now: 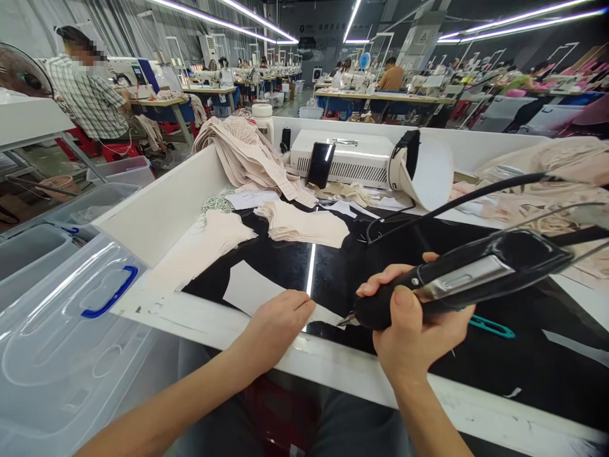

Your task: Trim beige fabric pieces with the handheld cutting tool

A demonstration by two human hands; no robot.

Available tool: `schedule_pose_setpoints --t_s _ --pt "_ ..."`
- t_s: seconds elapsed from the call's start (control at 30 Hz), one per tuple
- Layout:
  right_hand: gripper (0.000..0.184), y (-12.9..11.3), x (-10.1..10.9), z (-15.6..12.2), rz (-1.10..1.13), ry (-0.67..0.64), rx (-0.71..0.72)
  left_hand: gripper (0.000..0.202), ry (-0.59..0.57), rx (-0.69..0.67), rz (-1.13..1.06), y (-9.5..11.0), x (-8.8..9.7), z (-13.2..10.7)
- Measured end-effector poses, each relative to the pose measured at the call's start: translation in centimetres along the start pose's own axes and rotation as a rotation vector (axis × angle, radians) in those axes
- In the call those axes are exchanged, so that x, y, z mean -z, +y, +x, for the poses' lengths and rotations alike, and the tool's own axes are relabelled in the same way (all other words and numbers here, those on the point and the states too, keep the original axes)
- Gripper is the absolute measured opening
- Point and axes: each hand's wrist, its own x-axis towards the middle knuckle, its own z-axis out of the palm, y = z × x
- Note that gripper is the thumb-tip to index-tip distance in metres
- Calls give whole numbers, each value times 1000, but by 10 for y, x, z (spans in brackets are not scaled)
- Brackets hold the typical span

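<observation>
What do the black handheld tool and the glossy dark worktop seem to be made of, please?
Black handheld tool: likely moulded plastic, semi-gloss, with a brushed metal plate. Glossy dark worktop: probably glass or polished panel; it mirrors the ceiling light.

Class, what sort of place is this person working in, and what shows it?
Most likely a garment factory. Rows of sewing tables with workers run back under strip lights, stacks of cut fabric lie on the bench, and the right hand grips a corded black hand tool.
</observation>
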Motion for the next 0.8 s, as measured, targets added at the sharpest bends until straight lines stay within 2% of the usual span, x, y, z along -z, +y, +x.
schedule_pose_setpoints --t_s 0.2,0.33,0.53,0.6,0.8 --pt "50 -3 -2 -6 -16 18 -17 26 -14 -19 85 0 8 1" --pt "52 -5 -3 -8 -21 28 -14 4 -14 -52 203 13 11 2" --pt "53 -7 -3 -11 -2 23 -37 73 23 -55 258 31 9 -5" --pt "53 -7 -3 -9 -3 22 -49 79 55 -63 282 32 4 -7" --pt "52 1 -12 5 41 28 -46 82 106 -70 324 31 -6 -10"
